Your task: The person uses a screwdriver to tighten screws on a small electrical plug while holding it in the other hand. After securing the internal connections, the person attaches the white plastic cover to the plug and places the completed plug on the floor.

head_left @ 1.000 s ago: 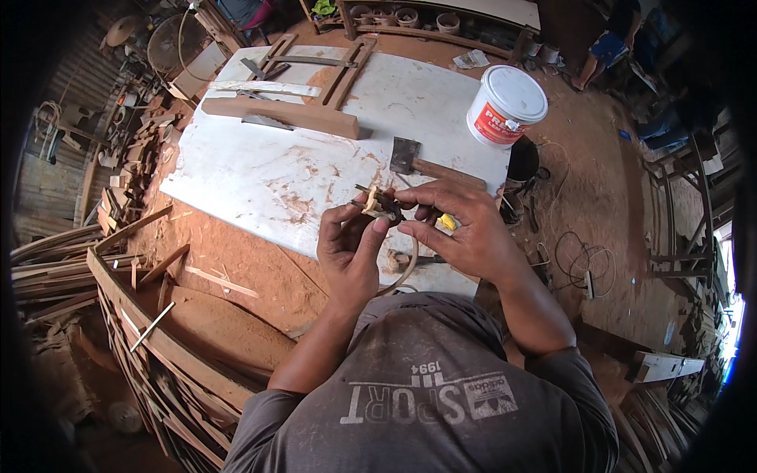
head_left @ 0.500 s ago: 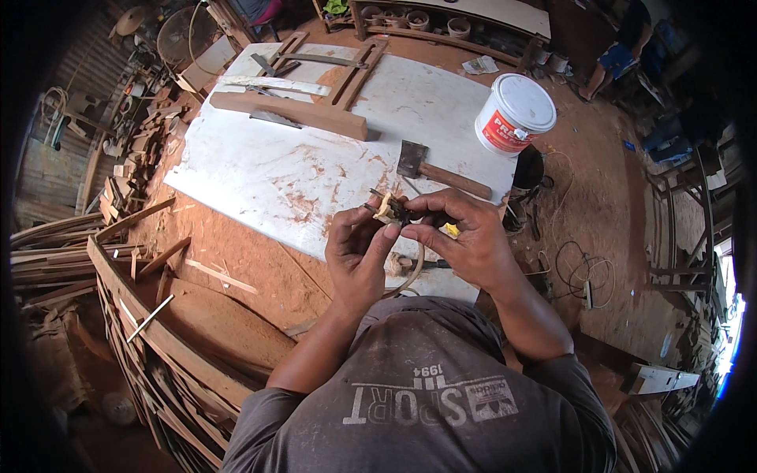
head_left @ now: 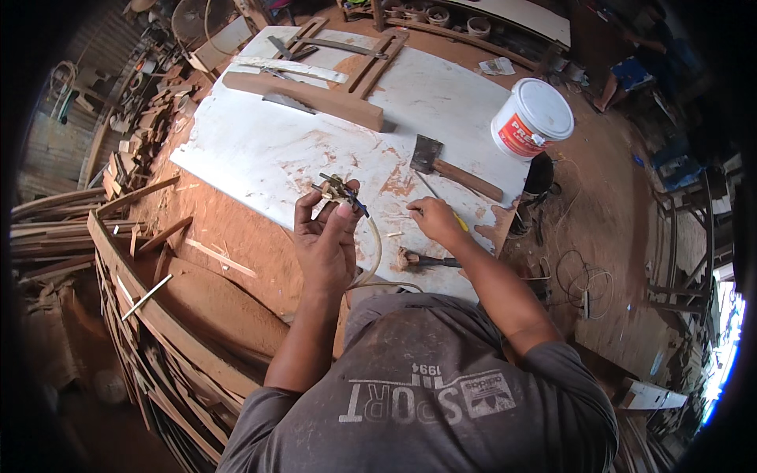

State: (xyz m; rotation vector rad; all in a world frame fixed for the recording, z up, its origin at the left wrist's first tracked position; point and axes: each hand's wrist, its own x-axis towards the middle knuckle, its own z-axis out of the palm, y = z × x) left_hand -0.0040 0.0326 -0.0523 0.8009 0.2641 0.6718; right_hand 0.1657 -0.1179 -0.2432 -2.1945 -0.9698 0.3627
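Woodworking workshop, crowded and dusty. Evidence: axe (head_left: 461,174) on white board (head_left: 264,150) marked with brown debris (head_left: 400,180); thick beam (head_left: 315,98), wooden frame (head_left: 386,63) and metal blade (head_left: 289,102) toward board's far end. Floor (head_left: 217,209) coated in sawdust-like litter. Along left side, long wood strips (head_left: 59,209) in stacks and heap of short offcuts (head_left: 158,118), near corrugated wall (head_left: 98,49). Beyond board, low bench (head_left: 520,20) with tubs (head_left: 478,28) beneath. White bucket (head_left: 546,106) at board's far right corner. Bright daylight at right edge.

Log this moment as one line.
left hand: holding small corded part; right hand: by yellow-handled tool, hold unclear; hatchet: on white board
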